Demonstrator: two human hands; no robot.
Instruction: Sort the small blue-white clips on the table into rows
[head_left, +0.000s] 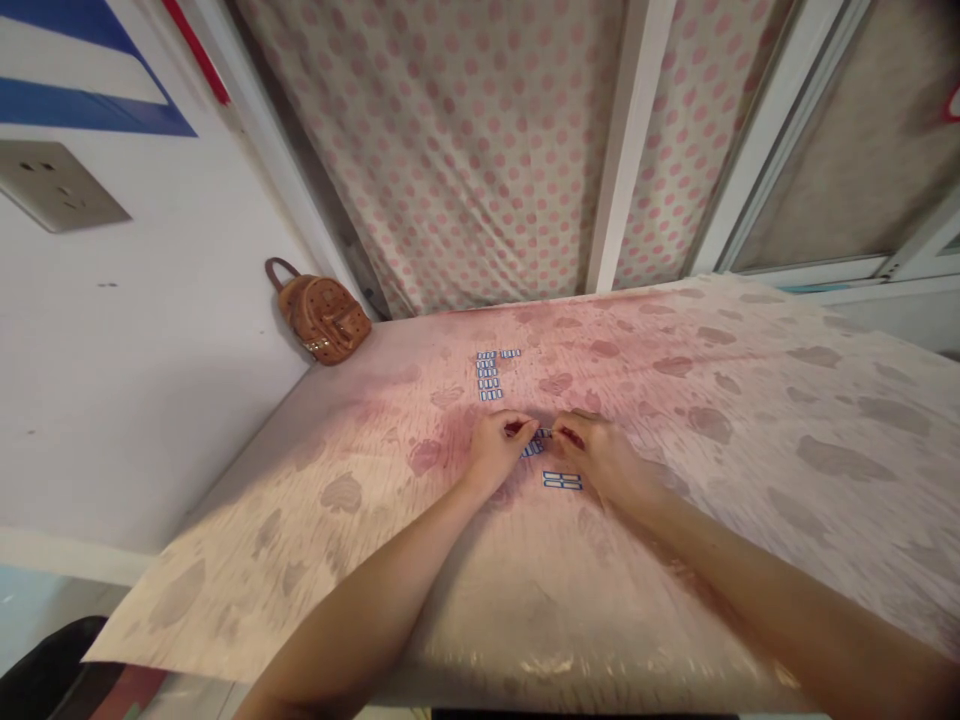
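Observation:
My left hand [496, 448] and my right hand [604, 455] meet low over the table, thumbs and fingertips pinched together. Between their fingertips is a small blue-and-white strip [545, 433], which looks like a strip of labels; its exact kind is too small to tell. Under the left fingertips lie more blue-and-white pieces [532, 449], partly hidden by that hand. Just below the right hand is a flat pair of blue-edged white strips [562, 481]. Farther back, several similar strips are stacked in a column [488, 376], with one short strip [511, 353] beside its top.
A patterned cloth covers the table [450, 560]. A brown mini backpack [324, 318] rests at the back left corner against the wall. Behind the table hangs a polka-dot curtain [480, 150] by a white frame post [626, 150]. A wall socket [64, 187] is at left.

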